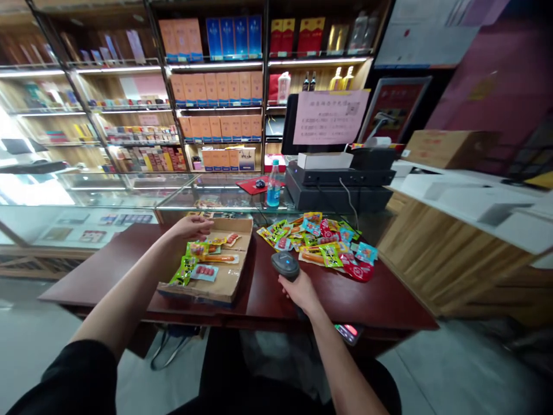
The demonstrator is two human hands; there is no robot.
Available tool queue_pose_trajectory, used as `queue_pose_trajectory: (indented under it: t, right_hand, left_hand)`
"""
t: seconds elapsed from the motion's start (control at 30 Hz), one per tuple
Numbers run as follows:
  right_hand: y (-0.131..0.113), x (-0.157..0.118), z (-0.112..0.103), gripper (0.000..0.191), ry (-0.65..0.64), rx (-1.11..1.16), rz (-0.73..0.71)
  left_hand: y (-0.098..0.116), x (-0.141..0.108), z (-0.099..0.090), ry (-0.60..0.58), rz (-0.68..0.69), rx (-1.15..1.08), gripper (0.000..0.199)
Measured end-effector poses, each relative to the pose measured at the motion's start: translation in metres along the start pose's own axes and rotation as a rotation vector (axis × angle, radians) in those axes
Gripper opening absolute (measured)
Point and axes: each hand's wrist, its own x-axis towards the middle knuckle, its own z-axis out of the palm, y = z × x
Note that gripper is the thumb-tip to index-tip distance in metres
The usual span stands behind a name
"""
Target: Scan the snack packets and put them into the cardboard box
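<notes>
My right hand [301,291] is wrapped round the handle of a dark barcode scanner [285,264] low over the table, its head pointing away from me. My left hand [192,227] is above the left back side of a shallow cardboard box [224,285], fingers loosely bent and apart, with no packet visible in them. Inside the box lie several snack packets: a green packet [184,271], a sausage packet [219,259] and a clear packet with reddish pieces [204,272]. Right of the box spreads a pile of colourful snack packets [326,236], just beyond the scanner.
A blue-liquid bottle [273,184] and a mouse [260,184] on a red mat stand on the glass counter [194,196] behind the table [263,297]. A monitor [290,124] and cash drawer [337,193] are at back right. Shelves of boxed goods [216,86] line the wall.
</notes>
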Motion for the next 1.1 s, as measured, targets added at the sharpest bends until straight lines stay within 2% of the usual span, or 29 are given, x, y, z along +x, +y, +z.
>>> queue_pose_trajectory:
  t: [0.1,0.2,0.4,0.47,0.57,0.67,0.73,0.8,0.87,0.97,1.03,1.1]
  right_hand:
    - [0.007,-0.003,-0.007,0.015,0.040,0.008,0.011]
    - [0.016,-0.008,-0.023,0.018,0.105,0.019,0.045]
    - [0.032,-0.018,-0.063,0.018,0.218,0.014,0.128]
    - [0.035,-0.021,-0.076,0.017,0.244,0.012,0.136]
    - [0.036,-0.026,-0.093,0.018,0.286,0.004,0.152]
    - [0.035,-0.028,-0.104,0.017,0.316,0.017,0.193]
    - [0.035,-0.028,-0.109,0.017,0.326,0.029,0.210]
    - [0.034,-0.027,-0.114,0.016,0.336,0.033,0.215]
    - [0.034,-0.027,-0.118,0.017,0.343,0.036,0.209]
    - [0.037,-0.028,-0.123,0.018,0.361,0.049,0.206]
    - [0.039,-0.029,-0.126,0.018,0.381,0.051,0.216]
    - [0.043,-0.030,-0.130,0.018,0.394,0.048,0.217]
  left_hand:
    - [-0.003,0.013,0.037,-0.107,0.002,0.037,0.060]
    - [-0.002,0.028,0.090,-0.236,0.046,0.068,0.058]
    - [-0.006,0.055,0.224,-0.489,0.109,0.205,0.047]
    - [-0.010,0.061,0.271,-0.571,0.186,0.307,0.037]
    - [-0.014,0.065,0.333,-0.576,0.391,0.559,0.025]
    - [-0.016,0.064,0.378,-0.505,0.571,0.767,0.035]
    - [-0.017,0.061,0.397,-0.456,0.610,0.875,0.053]
    - [-0.019,0.058,0.409,-0.390,0.554,0.989,0.070]
    - [-0.023,0.054,0.416,-0.274,0.491,1.094,0.081]
    - [-0.028,0.048,0.420,-0.090,0.505,1.170,0.089]
    - [-0.030,0.047,0.421,-0.080,0.496,1.183,0.089]
    - [-0.030,0.048,0.422,-0.158,0.437,1.193,0.085]
